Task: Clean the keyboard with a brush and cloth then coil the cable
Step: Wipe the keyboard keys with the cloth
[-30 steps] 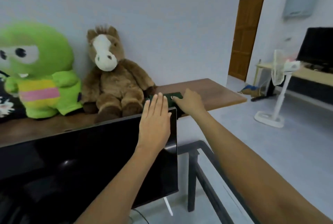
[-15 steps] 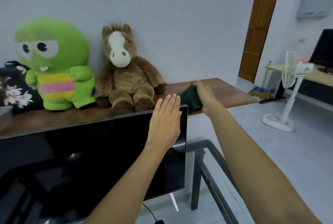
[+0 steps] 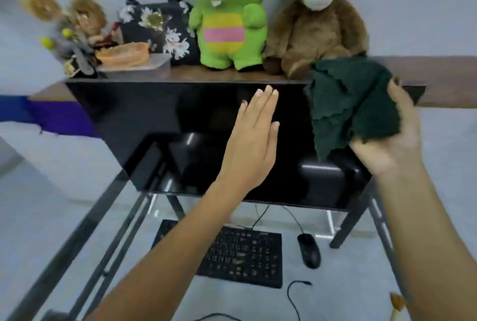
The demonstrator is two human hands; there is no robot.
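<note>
Up high, right hand point(image 3: 392, 139) fingers gripping green cloth point(image 3: 346, 103), left hand point(image 3: 251, 139) flat, fingers open, keyboard point(image 3: 242, 256) below.

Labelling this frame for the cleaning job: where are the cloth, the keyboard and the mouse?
cloth point(image 3: 361, 103), head view, middle of the folds
keyboard point(image 3: 245, 256), head view, centre keys
mouse point(image 3: 309, 250), head view, its back

light: even, bright | blur: motion smear throughout | glare: monitor point(image 3: 206, 127) reflections | edges: wide-angle bend
</note>
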